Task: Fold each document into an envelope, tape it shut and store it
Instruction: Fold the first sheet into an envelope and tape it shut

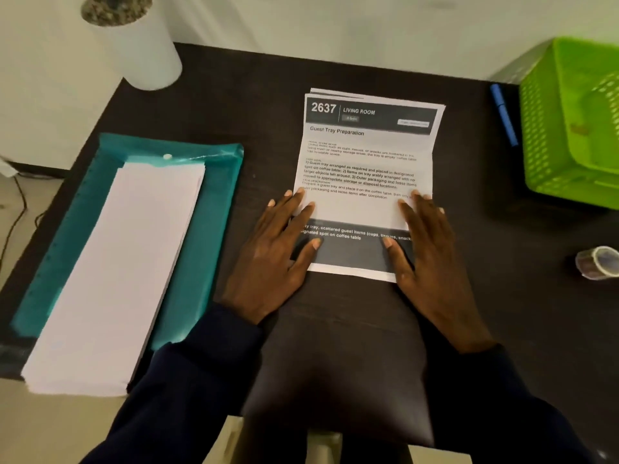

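Dark sleeves (187, 380) reach up from the bottom edge, both forearms angling inward over the dark worktop (335, 346). Both hands lie palm down, fingers spread and pointing away from the person, gripping nothing. The left hand (274, 259) presses the left edge of the document (365, 182), its thumb on the dark printed band near the bottom. The right hand (425, 256) mirrors it on the right edge, thumb on the same band. The hands are apart, with the sheet's middle bare between them. The document lies flat at the centre of the worktop, headed "2637 LIVING ROOM", with more sheet edges showing behind its top. To the left, a stack of white envelopes (117, 272) rests on a teal folder (201, 236). At the right are a blue pen (504, 115), a green basket (569, 128) and a tape roll (599, 262).
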